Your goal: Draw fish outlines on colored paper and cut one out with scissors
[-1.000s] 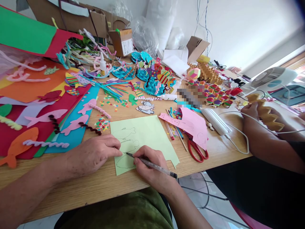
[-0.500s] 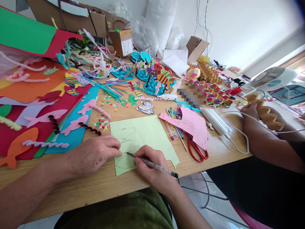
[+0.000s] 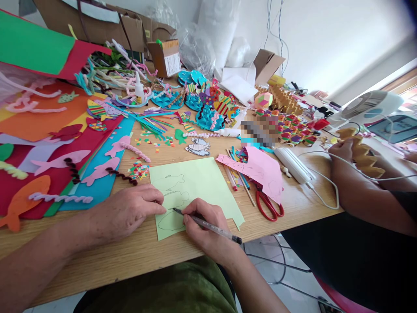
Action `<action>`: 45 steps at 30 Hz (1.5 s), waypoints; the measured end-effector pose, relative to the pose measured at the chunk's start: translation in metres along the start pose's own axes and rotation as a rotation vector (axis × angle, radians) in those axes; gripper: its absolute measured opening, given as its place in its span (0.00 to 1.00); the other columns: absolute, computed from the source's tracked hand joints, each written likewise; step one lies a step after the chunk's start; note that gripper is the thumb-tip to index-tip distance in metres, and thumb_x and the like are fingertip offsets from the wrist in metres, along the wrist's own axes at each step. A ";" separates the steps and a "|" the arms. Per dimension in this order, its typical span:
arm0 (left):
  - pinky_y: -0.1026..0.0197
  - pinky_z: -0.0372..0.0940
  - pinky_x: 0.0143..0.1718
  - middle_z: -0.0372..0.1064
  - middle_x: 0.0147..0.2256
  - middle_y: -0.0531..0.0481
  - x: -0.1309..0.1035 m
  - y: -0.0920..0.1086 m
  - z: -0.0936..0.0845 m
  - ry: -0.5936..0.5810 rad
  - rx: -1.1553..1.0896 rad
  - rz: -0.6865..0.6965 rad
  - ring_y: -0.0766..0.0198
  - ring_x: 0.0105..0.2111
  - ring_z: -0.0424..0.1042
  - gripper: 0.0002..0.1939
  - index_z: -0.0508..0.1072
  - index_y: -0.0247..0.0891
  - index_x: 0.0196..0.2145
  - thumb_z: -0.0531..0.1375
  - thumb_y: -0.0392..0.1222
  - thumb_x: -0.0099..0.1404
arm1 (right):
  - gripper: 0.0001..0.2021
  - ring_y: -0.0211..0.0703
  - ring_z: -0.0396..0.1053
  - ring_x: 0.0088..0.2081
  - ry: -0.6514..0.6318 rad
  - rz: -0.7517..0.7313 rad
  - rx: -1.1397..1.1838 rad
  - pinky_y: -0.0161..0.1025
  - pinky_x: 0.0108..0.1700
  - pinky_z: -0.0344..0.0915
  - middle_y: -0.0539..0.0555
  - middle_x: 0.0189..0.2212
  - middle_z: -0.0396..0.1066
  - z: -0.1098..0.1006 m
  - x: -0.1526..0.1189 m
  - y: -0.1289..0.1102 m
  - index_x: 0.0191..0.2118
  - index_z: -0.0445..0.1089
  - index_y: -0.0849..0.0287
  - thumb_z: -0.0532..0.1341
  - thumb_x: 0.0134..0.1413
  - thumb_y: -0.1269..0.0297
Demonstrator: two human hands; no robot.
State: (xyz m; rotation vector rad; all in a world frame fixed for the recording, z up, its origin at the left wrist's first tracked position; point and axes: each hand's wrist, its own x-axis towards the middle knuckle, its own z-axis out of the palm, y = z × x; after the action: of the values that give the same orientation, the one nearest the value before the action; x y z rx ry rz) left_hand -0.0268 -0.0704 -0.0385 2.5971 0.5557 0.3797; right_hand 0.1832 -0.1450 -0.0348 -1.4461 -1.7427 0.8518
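Note:
A light green sheet of paper (image 3: 208, 182) lies on the table before me, with several fish outlines drawn along its left side. My right hand (image 3: 208, 226) is closed round a clear pen with a black cap end (image 3: 213, 228); its tip touches the lowest outline. My left hand (image 3: 133, 211) rests flat at the sheet's left edge, its index finger stretched out on the paper close to the pen tip. Just right of the sheet are a cut pink sheet (image 3: 265, 169) and red-handled scissors (image 3: 267, 206), the blades hidden under the pink paper.
Foam sheets with fish cutouts (image 3: 104, 171) cover the left side. Behind lie a paper fish cutout (image 3: 197, 147), glue bottles (image 3: 139, 89) and pipe cleaners. A white power strip (image 3: 295, 167) with a cable stands right. A co-worker's hands (image 3: 342, 152) hold a yellow egg-carton piece (image 3: 366, 161).
Almost nothing differs. The view has shifted very slightly; my right hand still holds the pen on the lowest outline, and my left hand stays in place.

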 end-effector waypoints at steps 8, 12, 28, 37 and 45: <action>0.65 0.60 0.41 0.69 0.38 0.50 0.000 0.001 -0.002 -0.021 -0.003 -0.024 0.64 0.39 0.66 0.21 0.74 0.41 0.38 0.45 0.25 0.62 | 0.04 0.31 0.53 0.18 0.016 0.059 0.037 0.29 0.21 0.51 0.43 0.16 0.57 -0.003 -0.001 -0.002 0.25 0.63 0.58 0.54 0.47 0.71; 0.66 0.60 0.42 0.69 0.38 0.50 -0.001 0.001 -0.002 -0.022 0.001 -0.025 0.64 0.39 0.66 0.21 0.74 0.41 0.38 0.46 0.25 0.62 | 0.04 0.32 0.54 0.19 0.001 0.058 0.015 0.29 0.21 0.52 0.43 0.17 0.59 -0.003 -0.002 0.000 0.27 0.64 0.58 0.54 0.47 0.72; 0.64 0.61 0.41 0.69 0.38 0.49 -0.002 -0.001 0.000 -0.004 0.002 0.003 0.63 0.39 0.66 0.20 0.74 0.39 0.39 0.46 0.24 0.62 | 0.04 0.32 0.54 0.19 -0.011 0.058 0.022 0.29 0.22 0.52 0.43 0.17 0.58 -0.003 -0.002 -0.001 0.26 0.64 0.58 0.55 0.47 0.72; 0.63 0.63 0.40 0.70 0.37 0.48 0.000 0.000 -0.001 -0.013 0.007 -0.021 0.62 0.39 0.67 0.22 0.75 0.40 0.38 0.45 0.24 0.60 | 0.04 0.31 0.53 0.19 -0.008 0.043 0.000 0.29 0.22 0.52 0.43 0.17 0.59 -0.003 -0.001 0.000 0.26 0.64 0.58 0.54 0.46 0.72; 0.65 0.61 0.41 0.69 0.38 0.49 -0.001 0.000 -0.001 -0.017 0.003 -0.009 0.63 0.39 0.66 0.21 0.74 0.40 0.38 0.45 0.24 0.61 | 0.04 0.31 0.53 0.18 0.006 0.032 0.009 0.29 0.21 0.51 0.43 0.17 0.58 -0.003 -0.001 0.000 0.26 0.64 0.58 0.54 0.45 0.73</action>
State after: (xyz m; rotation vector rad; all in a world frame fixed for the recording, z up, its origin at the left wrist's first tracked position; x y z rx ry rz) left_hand -0.0286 -0.0702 -0.0378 2.5974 0.5625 0.3538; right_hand 0.1855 -0.1462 -0.0333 -1.4725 -1.7131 0.8703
